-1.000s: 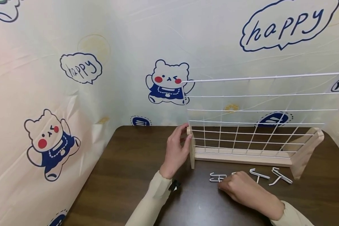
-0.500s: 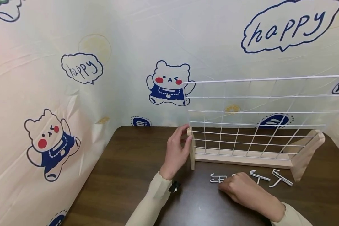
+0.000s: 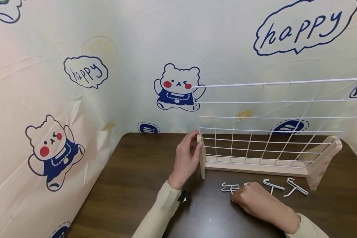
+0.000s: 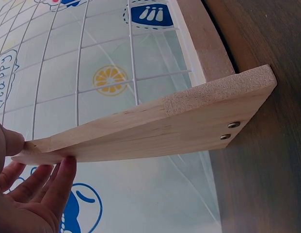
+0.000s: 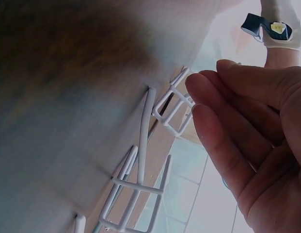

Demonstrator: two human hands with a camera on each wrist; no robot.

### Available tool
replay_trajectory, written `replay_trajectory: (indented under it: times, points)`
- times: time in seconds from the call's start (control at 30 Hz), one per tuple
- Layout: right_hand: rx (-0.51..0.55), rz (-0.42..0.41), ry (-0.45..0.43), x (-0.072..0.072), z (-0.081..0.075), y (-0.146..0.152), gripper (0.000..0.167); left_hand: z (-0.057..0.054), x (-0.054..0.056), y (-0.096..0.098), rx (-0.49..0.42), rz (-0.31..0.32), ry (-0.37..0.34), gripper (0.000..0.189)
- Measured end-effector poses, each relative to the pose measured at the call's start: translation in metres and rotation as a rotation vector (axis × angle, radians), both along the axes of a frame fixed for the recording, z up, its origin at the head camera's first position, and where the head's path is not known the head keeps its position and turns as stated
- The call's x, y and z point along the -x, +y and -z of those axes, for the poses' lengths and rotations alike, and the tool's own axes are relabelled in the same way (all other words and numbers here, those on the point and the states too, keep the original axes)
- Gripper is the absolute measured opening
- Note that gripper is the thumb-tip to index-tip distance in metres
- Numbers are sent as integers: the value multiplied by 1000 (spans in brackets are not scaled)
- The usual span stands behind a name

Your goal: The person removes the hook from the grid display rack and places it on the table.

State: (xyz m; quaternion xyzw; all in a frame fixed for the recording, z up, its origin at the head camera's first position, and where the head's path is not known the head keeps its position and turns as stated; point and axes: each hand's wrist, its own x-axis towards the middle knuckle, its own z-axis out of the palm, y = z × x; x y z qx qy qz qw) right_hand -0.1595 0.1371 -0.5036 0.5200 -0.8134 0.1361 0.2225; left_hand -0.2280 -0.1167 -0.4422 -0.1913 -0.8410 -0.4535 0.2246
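My left hand [image 3: 185, 162] grips the upper end of the left wooden side panel [image 4: 140, 131] of a wire grid rack, thumb on one face and fingers on the other. The rack's white grid [image 3: 261, 83] rises from its wooden base. In front of it my right hand [image 3: 260, 201] pinches at the prong of the leftmost white wire hook [image 3: 229, 185]; the fingertips hide the contact in the right wrist view. A second hook [image 3: 246, 183] lies mostly hidden behind this hand. To its right lie two more display hooks [image 3: 275, 185], prongs pointing forward.
The dark wooden table [image 3: 137, 185] carries everything. The right side panel [image 3: 322, 165] stands beyond the hooks. A printed cloth [image 3: 131, 66] with bears and lettering hangs behind and at the left. Screw heads [image 4: 232, 124] show in the left panel.
The leftmost hook has turned slightly at the right fingertips, its prong now showing more clearly. The left hand keeps its grip on the panel.
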Motion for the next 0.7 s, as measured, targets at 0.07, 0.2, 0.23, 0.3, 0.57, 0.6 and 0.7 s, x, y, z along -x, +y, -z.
replay_trajectory:
  times: [0.07, 0.2, 0.23, 0.3, 0.57, 0.6, 0.7]
  points:
    - [-3, 3, 6, -1, 1, 0, 37, 0, -1, 0, -1, 1, -3, 40]
    - [-9, 6, 9, -2, 1, 0, 36, 1, -1, 1, 0, 2, 13, 40]
    - [-13, 6, 7, -2, 1, 0, 36, 2, -1, 1, 2, 2, 19, 40]
    - [-16, 10, 6, -2, 1, 0, 35, 2, 0, 0, 3, 3, 26, 40]
    - [-32, -17, -5, -3, 1, -2, 36, 3, 0, -2, 1, -2, 17, 40]
    - [-34, -17, -7, -3, 1, -2, 36, 3, 0, -2, 2, 0, 19, 40]
    - [-46, -10, -9, -4, 1, -1, 36, 2, 1, -1, 1, 7, 24, 40]
